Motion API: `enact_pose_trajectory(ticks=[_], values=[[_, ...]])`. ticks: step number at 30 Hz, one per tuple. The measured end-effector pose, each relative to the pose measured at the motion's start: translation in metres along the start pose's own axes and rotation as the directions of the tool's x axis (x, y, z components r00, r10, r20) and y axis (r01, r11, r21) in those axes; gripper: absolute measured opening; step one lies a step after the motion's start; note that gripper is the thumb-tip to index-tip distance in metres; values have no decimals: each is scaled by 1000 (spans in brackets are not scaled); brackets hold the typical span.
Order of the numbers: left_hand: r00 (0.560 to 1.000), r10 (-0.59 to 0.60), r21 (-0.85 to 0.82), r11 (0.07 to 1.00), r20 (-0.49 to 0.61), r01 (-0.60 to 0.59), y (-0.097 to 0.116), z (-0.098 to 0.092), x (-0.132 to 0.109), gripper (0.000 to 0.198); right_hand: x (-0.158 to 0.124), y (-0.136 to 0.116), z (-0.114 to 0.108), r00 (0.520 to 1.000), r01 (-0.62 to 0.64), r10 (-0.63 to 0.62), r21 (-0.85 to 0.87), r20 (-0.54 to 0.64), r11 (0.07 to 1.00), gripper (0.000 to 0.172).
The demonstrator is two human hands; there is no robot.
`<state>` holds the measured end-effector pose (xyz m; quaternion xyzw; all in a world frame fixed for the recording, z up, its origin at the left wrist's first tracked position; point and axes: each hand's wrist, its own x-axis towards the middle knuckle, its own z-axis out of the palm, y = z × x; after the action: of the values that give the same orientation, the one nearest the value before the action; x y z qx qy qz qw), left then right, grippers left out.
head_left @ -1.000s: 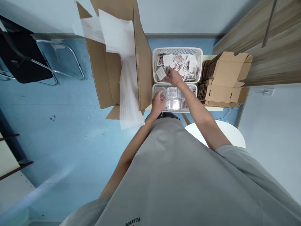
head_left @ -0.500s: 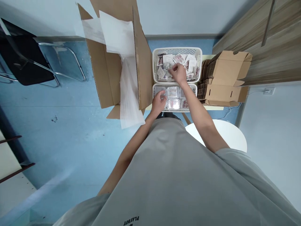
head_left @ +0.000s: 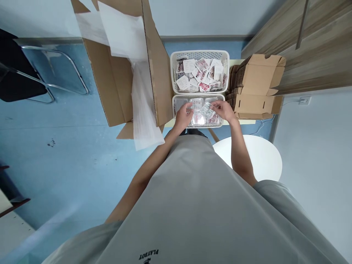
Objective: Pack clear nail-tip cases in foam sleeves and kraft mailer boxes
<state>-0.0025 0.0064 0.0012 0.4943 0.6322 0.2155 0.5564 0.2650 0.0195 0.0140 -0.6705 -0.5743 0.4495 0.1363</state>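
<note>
Over the near white basket [head_left: 173, 110], my right hand [head_left: 226, 110] pinches a clear plastic packet [head_left: 206, 109] between thumb and fingers. The packet is tilted, and its contents are too small to make out. At the basket's left side is my left hand [head_left: 184, 116], its fingers half curled with a gap between thumb and fingertips. Clear lidded plastic boxes [head_left: 198, 119] fill this basket in rows, some with reddish items inside. Just behind it stands the far white basket [head_left: 227, 69], heaped with small white-and-red printed packets [head_left: 202, 66].
On the left is a large open cardboard box [head_left: 162, 80] with white foam sheets [head_left: 144, 106] hanging out. Stacked folded brown cartons [head_left: 260, 77] stand to the right. A round white table [head_left: 264, 157] is near my right arm, and a black chair [head_left: 19, 77] is far left.
My right hand has come back from the far basket to the near one, carrying the clear packet. My left hand stays beside the near basket. The view has shifted slightly.
</note>
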Motion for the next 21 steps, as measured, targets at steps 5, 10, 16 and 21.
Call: enact_pose_trajectory(ticks=[5, 10, 16, 21], values=[[1000, 7, 1, 1000, 20, -7, -4, 0, 1, 36, -1, -13, 4, 993, 37, -39, 18, 108, 999, 32], [1000, 20, -6, 1000, -16, -20, -9, 3, 3, 35, 7, -44, 21, 996, 41, -38, -40, 77, 998, 30], [999, 25, 0, 1000, -36, -25, -7, 0, 1, 35, 23, -69, 27, 998, 58, -59, -268, 5, 962, 32], [997, 42, 1, 999, -66, -43, -6, -6, -1, 37, 71, -93, 31, 981, 194, -192, -299, 33, 934, 52]])
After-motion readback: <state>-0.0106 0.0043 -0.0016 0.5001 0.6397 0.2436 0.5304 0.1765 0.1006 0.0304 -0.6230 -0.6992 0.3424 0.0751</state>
